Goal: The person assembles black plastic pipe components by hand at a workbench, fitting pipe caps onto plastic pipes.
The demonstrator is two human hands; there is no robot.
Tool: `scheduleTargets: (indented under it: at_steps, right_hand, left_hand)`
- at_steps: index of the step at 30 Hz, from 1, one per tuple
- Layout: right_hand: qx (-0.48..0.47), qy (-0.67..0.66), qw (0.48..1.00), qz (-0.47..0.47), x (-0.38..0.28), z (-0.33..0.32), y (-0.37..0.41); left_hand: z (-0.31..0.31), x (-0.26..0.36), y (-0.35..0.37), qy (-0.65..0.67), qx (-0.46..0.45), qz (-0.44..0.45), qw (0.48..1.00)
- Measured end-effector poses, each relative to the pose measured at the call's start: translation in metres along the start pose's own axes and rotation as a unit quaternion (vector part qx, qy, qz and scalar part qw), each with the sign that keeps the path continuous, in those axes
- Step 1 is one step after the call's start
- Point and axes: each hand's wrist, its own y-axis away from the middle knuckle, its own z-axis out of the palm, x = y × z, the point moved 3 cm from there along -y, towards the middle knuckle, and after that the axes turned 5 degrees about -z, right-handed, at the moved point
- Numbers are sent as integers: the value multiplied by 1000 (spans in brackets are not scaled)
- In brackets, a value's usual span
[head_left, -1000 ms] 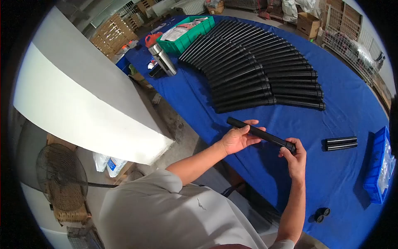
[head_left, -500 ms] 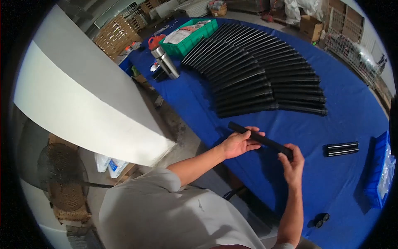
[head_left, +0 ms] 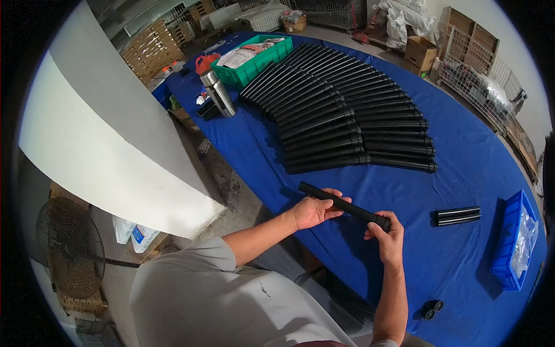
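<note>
A black tube [head_left: 357, 211] lies slantwise across both hands above the blue-covered table. My left hand [head_left: 311, 213] is closed around its far-left part, with the thumb on top. My right hand [head_left: 390, 238] grips the collared right end between thumb and fingers. Beyond my hands, many similar black tubes [head_left: 324, 124] lie side by side in two fanned rows. To the right rest a couple of short black tubes [head_left: 458, 216]. Two small black round caps [head_left: 429, 313] sit near the front edge, below my right hand.
A blue bin [head_left: 504, 272] with clear plastic bags stands at the right. At the far left of the blue tablecloth [head_left: 399, 188] are a steel thermos [head_left: 219, 95] and a green crate [head_left: 248, 74]. A white pillar [head_left: 144, 150] rises beside the table's left edge.
The camera view has shifted, so the table and hands appear further left and a little lower. Both hands keep hold of the tube; its right end with the collar now shows more.
</note>
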Motion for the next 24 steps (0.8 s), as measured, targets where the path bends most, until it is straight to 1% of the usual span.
scheduleTargets:
  at_steps: [3, 6, 9, 12, 15, 19, 21, 24]
  right_hand:
    - [14, 9, 999, -28, 1, 3, 0]
    - [-2, 20, 999, -27, 3, 0, 0]
    - [-22, 0, 1000, -12, 3, -3, -1]
    - [-20, 3, 1000, -20, 0, 0, 1]
    - [3, 1, 999, -37, 4, 1, 1]
    - [-2, 6, 999, -40, 6, -1, 1]
    - [-3, 13, 999, -35, 3, 0, 1]
    - [-6, 119, 988, -102, -2, 3, 3]
  left_hand:
    - [0, -1, 1, -9, -1, 10, 1000]
    - [3, 0, 0, -6, -2, 2, 1000]
    - [3, 1, 0, 3, -7, -3, 1000]
    - [0, 0, -1, 7, -11, -1, 1000]
    - [2, -1, 0, 3, -9, 2, 1000]
    - [1, -2, -1, -14, 0, 10, 1000]
    - [6, 0, 1, -4, 11, -3, 1000]
    - [2, 1, -2, 14, 9, -17, 1000]
